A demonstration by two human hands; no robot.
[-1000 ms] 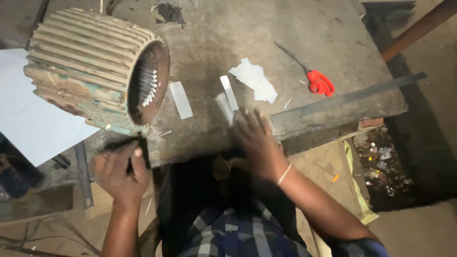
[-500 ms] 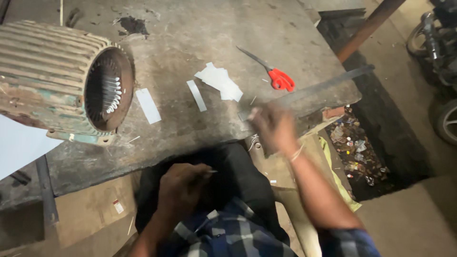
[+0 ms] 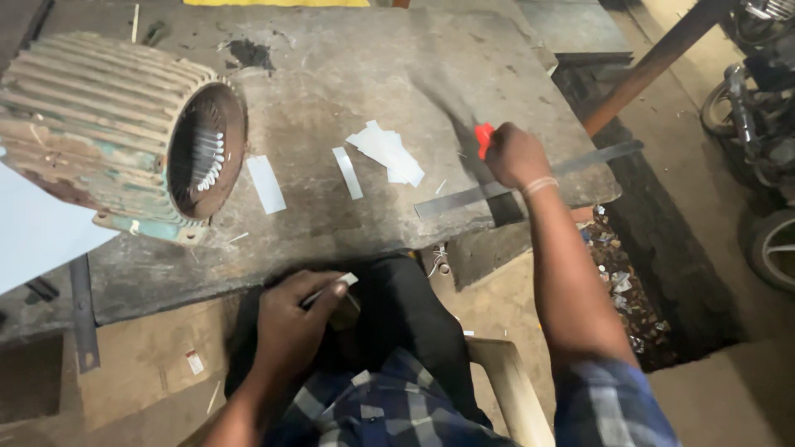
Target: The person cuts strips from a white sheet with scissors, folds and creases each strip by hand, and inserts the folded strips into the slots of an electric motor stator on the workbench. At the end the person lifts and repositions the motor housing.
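right hand [image 3: 513, 155] now reached out gripping red scissors [image 3: 483, 137], left hand [image 3: 291, 319] pinching white strip [image 3: 331, 288]

**Workbench and the items on it**

A worn grey bench [image 3: 348, 66] spans the view. Far left: a ribbed motor housing [image 3: 108, 132] on its side, open end facing right. Just right of it lie two white strips [image 3: 267, 184] [image 3: 347, 172], then a pile of paper scraps [image 3: 386, 151]. A steel ruler [image 3: 464, 199] lies slanted along the near right edge.
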